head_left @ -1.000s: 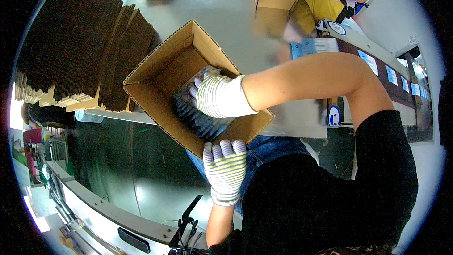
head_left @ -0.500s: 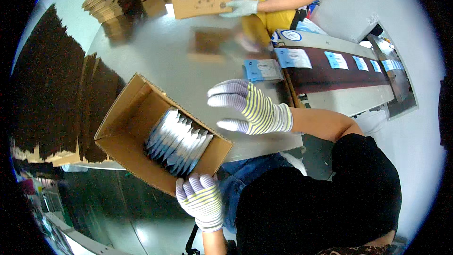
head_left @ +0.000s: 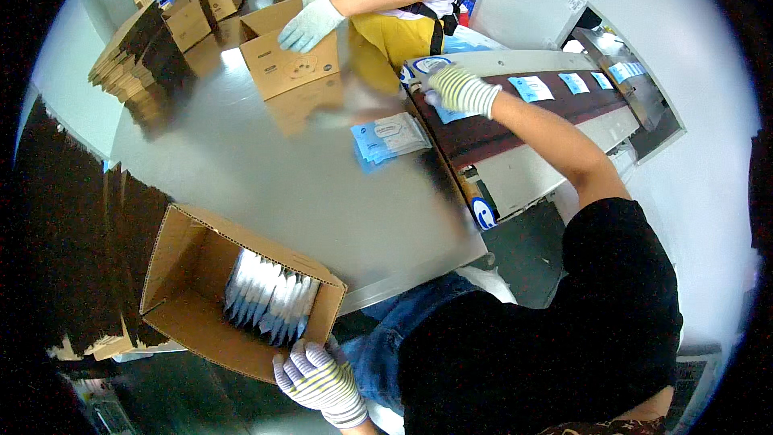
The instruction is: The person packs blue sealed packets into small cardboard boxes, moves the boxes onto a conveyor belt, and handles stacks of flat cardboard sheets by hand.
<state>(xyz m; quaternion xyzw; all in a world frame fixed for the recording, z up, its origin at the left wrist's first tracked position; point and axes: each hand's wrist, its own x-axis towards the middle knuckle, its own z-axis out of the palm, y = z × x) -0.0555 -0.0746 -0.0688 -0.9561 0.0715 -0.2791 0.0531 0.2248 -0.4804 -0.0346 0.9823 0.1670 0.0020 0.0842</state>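
Note:
An open cardboard box (head_left: 193, 322) stands tilted near the table's front left edge, with a row of blue-and-white packets (head_left: 270, 294) packed upright inside. My left hand (head_left: 320, 383), in a striped glove, has its fingers bent over the box's near rim. Out over the near end of the conveyor belt (head_left: 503, 133), my right hand (head_left: 463, 90) reaches down at a blue-and-white packet (head_left: 448, 115). Its fingers are blurred and partly hidden, so their grip is unclear. On the table beside the belt lies a small pile of packets (head_left: 390, 138).
Across the metal table (head_left: 241, 169), a person in pale gloves (head_left: 312, 24) handles another cardboard box (head_left: 291, 64). Stacks of flattened cardboard (head_left: 72, 234) line the left side. Further packets (head_left: 531, 89) lie spaced along the belt, which runs from a wall opening.
My right hand has moved from above the table to the belt's near end. My left hand stays on the box rim. Another packet now lies in the pile, and the co-worker's box has been set down.

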